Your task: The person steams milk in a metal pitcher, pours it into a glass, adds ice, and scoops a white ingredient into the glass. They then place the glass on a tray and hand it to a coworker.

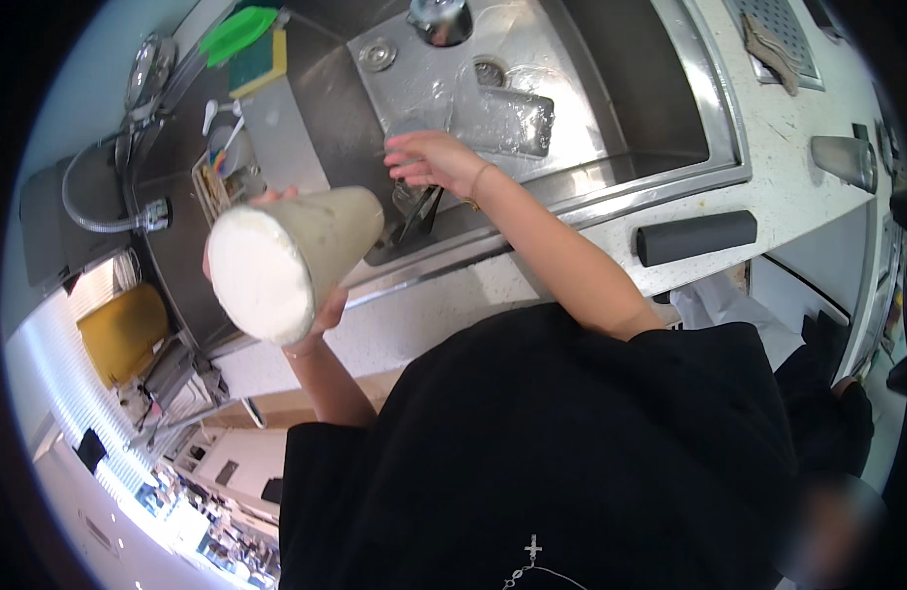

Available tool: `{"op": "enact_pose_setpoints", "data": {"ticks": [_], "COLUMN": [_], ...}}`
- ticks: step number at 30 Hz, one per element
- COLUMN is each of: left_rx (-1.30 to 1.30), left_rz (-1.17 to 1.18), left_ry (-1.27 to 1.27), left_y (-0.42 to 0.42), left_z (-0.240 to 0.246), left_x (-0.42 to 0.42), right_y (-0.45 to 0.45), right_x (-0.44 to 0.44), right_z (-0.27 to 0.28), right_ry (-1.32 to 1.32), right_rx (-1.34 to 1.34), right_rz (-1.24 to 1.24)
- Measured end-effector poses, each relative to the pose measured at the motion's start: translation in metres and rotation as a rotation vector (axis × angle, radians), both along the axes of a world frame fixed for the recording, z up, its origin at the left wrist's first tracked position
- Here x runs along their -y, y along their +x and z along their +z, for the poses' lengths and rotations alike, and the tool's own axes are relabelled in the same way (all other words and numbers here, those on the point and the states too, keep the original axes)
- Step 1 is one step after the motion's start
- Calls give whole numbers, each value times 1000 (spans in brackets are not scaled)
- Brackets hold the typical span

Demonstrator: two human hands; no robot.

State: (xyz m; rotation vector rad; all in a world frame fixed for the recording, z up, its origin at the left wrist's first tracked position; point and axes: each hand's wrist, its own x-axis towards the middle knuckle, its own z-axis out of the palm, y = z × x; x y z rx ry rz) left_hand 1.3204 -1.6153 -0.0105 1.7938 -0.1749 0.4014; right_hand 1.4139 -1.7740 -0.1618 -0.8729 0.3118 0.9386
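My left hand (334, 313) grips a tall tapered translucent container (339, 221) over the near left edge of the sink. Its wide round end faces the camera and shows an even white surface (260, 274); whether this is foam or a lid I cannot tell. My right hand (437, 164) hangs over the steel sink basin (335, 110), fingers apart, with nothing seen in it. Just below that hand are a clear vessel and black items (422, 214), partly hidden. A wet clear rectangular container (508, 122) lies on the basin floor beyond.
A steel pitcher (440, 22) and a round strainer (377, 54) sit in the basin. At left are a sponge (260, 65), a green plastic piece (238, 35), white spoons (210, 116) and a hose tap (154, 214). A dark bar (696, 237) lies on the counter (778, 162).
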Motion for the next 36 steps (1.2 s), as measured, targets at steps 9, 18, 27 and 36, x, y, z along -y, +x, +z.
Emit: {"op": "enact_pose_setpoints", "data": {"ticks": [9, 18, 27, 36], "left_rx": [10, -51, -389, -278], "left_rz": [86, 201, 366, 382], "left_ry": [65, 24, 76, 154], "left_y": [7, 10, -35, -24], "left_z": [-11, -25, -63, -58], "left_x": [0, -9, -45, -40], "right_y": [96, 271, 358, 372], "right_x": [57, 59, 45, 73], "right_z": [-51, -6, 5, 14], "right_ry": [536, 75, -244, -162], "right_rx": [-107, 385, 825, 334], "right_rz": [-777, -651, -865, -557]}}
